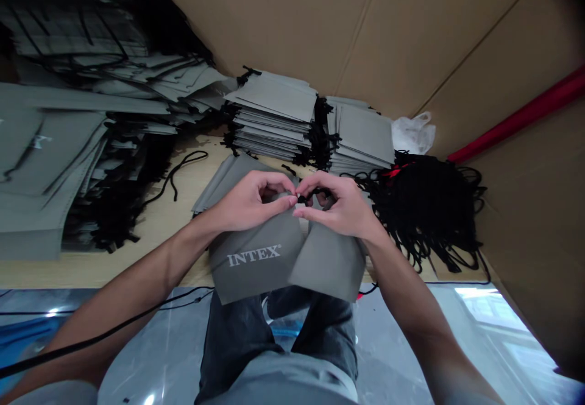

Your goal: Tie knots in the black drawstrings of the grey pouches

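Observation:
A grey fabric bag (pixel 256 271) printed INTEX hangs over the table's front edge, with a second grey flap beside it on the right. Above it, my left hand (pixel 258 201) pinches a black cord (pixel 315 197) between thumb and fingertips. My right hand (pixel 340 204) is closed on the same cord, its fingertips meeting the left ones. A dark knot-like bit shows between the two hands; its exact form is too small to make out. More grey bags (pixel 219 176) lie flat under and behind my left hand.
Two stacks of grey bags (pixel 278 97) (pixel 363 131) stand against the cardboard wall (pixel 365 33). A heap of black cords (pixel 425 204) lies to the right, near a clear plastic bag (pixel 414 134). Large piles of grey bags (pixel 68 155) fill the left. One loose cord (pixel 173 176) rests on the table.

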Demonstrator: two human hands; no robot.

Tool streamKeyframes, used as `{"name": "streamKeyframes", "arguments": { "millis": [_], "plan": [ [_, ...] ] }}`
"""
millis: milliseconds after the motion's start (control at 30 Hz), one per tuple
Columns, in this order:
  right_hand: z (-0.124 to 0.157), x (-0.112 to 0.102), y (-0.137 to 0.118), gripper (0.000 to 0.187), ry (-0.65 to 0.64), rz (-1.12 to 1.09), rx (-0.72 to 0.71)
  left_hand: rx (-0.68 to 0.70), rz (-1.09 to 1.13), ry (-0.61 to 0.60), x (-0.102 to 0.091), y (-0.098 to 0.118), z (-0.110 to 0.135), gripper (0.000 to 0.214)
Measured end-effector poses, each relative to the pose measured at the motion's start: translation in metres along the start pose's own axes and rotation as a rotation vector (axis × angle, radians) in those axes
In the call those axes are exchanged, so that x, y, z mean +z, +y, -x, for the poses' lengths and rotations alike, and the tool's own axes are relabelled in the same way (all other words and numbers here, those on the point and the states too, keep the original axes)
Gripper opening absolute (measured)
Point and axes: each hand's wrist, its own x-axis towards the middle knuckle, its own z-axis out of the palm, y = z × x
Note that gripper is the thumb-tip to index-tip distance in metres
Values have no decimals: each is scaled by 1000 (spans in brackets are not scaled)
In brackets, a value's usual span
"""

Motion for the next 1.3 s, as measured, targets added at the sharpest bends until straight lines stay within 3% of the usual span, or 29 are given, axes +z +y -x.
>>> {"name": "streamKeyframes", "arguments": {
  "millis": [167,500,700,900,1100,1300],
  "plan": [
    [2,7,1,11,52,54,50,-27,28,2,-3,-2,-1,25],
    [3,6,5,16,1,-90,152,-75,25,-66,-7,4,0,25],
    [2,7,0,18,26,-118,132,-85,76,-158,-15,10,2,29],
    [0,1,5,30,35,-177,211,-43,50,-93,-14,10,0,25],
    [2,0,1,28,6,-149,251,-30,-21,-43,-11,10,1,17],
    [0,5,2,18,56,-131,192,-27,-89,-21,-9,8,1,19]
  ]
}}
